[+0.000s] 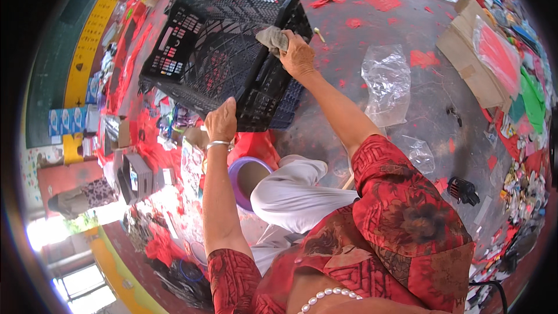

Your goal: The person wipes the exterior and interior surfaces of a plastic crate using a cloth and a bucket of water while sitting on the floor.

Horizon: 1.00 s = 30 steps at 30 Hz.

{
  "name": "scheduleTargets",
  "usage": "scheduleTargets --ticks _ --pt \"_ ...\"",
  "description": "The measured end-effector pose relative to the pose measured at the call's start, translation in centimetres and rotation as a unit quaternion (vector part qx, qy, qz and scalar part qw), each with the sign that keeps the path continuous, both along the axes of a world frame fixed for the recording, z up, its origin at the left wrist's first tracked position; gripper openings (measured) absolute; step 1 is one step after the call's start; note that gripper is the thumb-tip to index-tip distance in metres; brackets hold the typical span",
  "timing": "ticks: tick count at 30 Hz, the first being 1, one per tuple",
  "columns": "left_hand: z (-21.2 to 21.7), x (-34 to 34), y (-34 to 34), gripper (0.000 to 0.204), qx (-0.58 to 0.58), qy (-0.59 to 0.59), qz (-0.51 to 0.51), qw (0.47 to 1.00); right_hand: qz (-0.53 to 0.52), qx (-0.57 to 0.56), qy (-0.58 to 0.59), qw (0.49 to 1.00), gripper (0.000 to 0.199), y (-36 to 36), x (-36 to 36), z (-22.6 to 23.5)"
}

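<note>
A black plastic lattice crate (pixel 224 61) is held up in front of me, tilted so that its inside faces me. My left hand (pixel 221 121) grips its near lower edge, with the thumb on the rim and the other fingers hidden behind. At the crate's right side, my right hand (pixel 298 54) is closed on a greyish crumpled cloth (pixel 272 39), which lies against the crate's upper right rim. A blue crate (pixel 287 108) shows partly behind the black one. Below the crate stands a purple basin (pixel 237 183), beside my bent leg.
Clear plastic sheeting (pixel 386 84) and red scraps lie on the grey floor to the right. Farther right are a flattened cardboard box (pixel 472 52) and heaps of small goods. A grey crate (pixel 139 177) stands at left, near another person (pixel 87 198). A dark object (pixel 463 191) lies lower right.
</note>
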<state>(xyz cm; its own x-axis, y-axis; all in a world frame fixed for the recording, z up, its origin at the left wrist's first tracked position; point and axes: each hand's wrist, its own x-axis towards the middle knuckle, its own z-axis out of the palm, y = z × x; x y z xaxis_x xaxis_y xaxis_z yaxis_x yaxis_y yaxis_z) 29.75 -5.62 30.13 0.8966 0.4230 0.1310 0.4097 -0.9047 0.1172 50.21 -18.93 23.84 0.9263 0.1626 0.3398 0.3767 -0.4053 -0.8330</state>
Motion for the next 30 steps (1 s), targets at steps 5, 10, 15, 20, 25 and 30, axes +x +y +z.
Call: scheduleTargets --ticks 5,10,15,20,25,30 --pt "-0.1 -0.5 1.3 0.043 0.019 -0.021 -0.024 0.999 -0.14 0.023 0.146 0.979 0.032 -5.1 6.5 -1.9" --pt "1.1 -1.3 -0.2 0.046 -0.036 0.034 0.02 0.999 -0.061 -0.024 0.054 0.996 0.051 -4.5 8.7 1.3" --pt "1.3 -0.9 -0.1 0.061 0.014 0.049 0.029 0.998 0.013 -0.118 0.098 0.988 0.066 0.7 5.6 3.2" --pt "0.3 -0.3 0.2 0.056 0.015 0.063 0.022 0.998 0.113 -0.161 -0.073 0.978 0.073 0.0 -3.6 -1.7" --pt "0.4 0.5 -1.3 0.057 0.013 0.05 0.021 0.998 0.249 0.16 0.066 0.953 0.04 -3.9 -2.3 -2.7" --pt "1.0 -1.5 0.0 0.057 0.023 0.062 0.037 0.997 0.011 0.302 0.242 0.922 0.045 -4.8 5.2 2.7"
